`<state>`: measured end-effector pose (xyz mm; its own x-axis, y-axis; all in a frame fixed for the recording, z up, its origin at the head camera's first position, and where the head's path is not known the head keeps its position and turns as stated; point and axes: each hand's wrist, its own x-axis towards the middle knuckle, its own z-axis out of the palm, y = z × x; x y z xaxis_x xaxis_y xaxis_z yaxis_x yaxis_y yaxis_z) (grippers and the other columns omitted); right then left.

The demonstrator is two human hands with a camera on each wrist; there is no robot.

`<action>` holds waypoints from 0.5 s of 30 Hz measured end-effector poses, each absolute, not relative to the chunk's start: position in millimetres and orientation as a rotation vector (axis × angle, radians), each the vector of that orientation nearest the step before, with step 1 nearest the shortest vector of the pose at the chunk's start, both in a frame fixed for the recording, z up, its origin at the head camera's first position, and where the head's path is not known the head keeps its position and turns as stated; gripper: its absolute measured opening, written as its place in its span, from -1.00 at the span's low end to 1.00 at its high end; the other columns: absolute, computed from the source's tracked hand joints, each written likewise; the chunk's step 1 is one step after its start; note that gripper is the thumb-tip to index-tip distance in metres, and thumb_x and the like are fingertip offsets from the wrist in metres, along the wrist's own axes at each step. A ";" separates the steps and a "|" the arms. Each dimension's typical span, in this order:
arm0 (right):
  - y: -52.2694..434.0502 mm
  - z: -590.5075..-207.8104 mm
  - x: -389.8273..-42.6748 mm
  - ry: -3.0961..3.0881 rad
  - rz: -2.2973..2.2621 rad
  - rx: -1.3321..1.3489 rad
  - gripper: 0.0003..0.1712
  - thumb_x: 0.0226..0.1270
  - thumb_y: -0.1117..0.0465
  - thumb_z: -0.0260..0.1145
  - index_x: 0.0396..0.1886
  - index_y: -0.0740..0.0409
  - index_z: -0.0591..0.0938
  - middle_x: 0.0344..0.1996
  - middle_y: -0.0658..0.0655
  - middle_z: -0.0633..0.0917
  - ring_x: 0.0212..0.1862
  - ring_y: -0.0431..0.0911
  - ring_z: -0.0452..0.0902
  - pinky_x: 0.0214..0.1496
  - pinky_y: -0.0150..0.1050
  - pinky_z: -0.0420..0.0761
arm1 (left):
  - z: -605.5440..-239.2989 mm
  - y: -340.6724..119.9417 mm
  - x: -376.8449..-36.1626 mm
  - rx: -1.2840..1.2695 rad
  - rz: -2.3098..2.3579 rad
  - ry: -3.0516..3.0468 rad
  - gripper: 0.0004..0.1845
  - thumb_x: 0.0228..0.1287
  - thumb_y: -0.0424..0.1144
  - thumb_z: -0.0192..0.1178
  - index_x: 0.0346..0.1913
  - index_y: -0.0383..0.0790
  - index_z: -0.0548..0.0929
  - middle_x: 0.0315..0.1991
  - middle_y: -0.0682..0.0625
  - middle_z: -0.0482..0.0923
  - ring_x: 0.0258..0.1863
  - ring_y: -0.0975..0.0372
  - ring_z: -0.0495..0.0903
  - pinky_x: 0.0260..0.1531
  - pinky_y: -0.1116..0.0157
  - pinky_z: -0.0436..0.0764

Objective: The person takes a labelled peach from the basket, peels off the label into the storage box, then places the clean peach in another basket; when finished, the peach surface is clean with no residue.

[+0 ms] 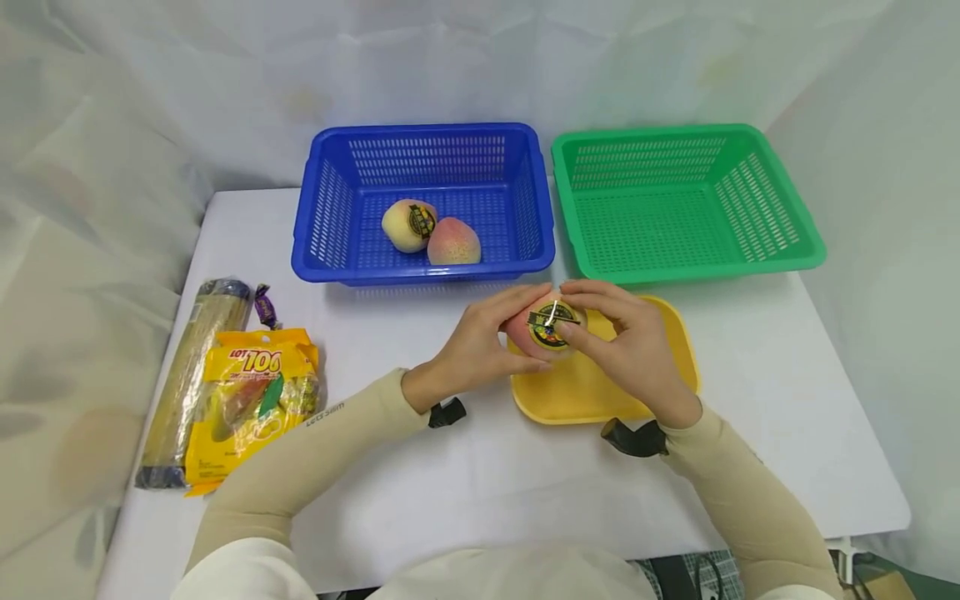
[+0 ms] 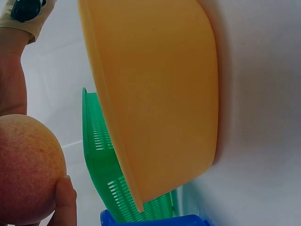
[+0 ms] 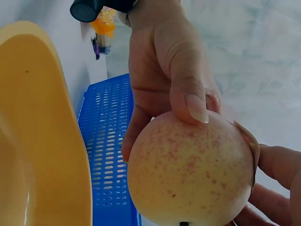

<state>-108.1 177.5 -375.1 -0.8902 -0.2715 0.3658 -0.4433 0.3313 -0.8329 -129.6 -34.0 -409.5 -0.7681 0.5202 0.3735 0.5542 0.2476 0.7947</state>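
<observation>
A pink and pale yellow peach (image 1: 522, 331) with a round black and gold sticker (image 1: 550, 323) is held up over the near-left part of a yellow tray (image 1: 600, 392). My left hand (image 1: 480, 340) grips it from the left, thumb on the near side. From the right, my right hand (image 1: 626, 333) curls round the peach, its thumb on the sticker. In the right wrist view, the sticker's edge (image 3: 249, 136) stands off the fruit beside my right fingers (image 3: 277, 165). The left wrist view shows the peach (image 2: 28, 169) clear of the tray.
Two peaches lie in a blue basket (image 1: 420, 273) at the back; one peach (image 1: 408, 225) has a sticker. A green basket (image 1: 637, 204) stands at back right. On the left are a long wrapped bundle (image 1: 176, 375), a yellow candy bag (image 1: 255, 400) and a purple-wrapped sweet (image 1: 266, 307).
</observation>
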 end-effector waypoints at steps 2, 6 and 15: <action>176.6 -375.8 -107.5 -2.410 1.649 0.655 -0.67 0.08 0.43 0.44 -0.09 0.30 0.71 0.04 0.17 0.67 0.19 -0.11 0.53 0.19 -0.43 0.53 | -409.6 -34.5 -128.8 -1.044 -1.568 -2.475 -0.06 -0.16 -0.15 0.58 0.37 -0.18 0.37 0.30 -0.08 0.44 0.31 0.18 0.39 0.29 0.31 0.42; 174.5 -377.1 -106.7 -2.391 1.701 0.629 -0.68 0.09 0.43 0.44 -0.09 0.32 0.71 0.06 0.19 0.67 0.21 -0.11 0.51 0.23 -0.39 0.50 | -409.7 -35.9 -127.6 -1.019 -1.537 -2.509 -0.05 -0.16 -0.15 0.58 0.38 -0.16 0.37 0.31 -0.08 0.42 0.33 0.17 0.38 0.32 0.29 0.39; 169.3 -380.6 -104.4 -2.311 1.828 0.540 -0.74 0.10 0.48 0.40 -0.17 0.40 0.69 -0.01 0.26 0.67 0.11 -0.18 0.56 0.20 -0.35 0.54 | -411.7 -34.5 -128.6 -1.044 -1.514 -2.491 -0.06 -0.16 -0.16 0.57 0.37 -0.22 0.38 0.30 -0.10 0.44 0.31 0.15 0.40 0.30 0.31 0.40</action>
<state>-104.4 169.3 -380.6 -0.9246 -0.1878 0.3313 -0.3657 0.1948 -0.9101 -128.6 -34.5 -411.7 -0.7716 0.5202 0.3661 0.5645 0.2948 0.7710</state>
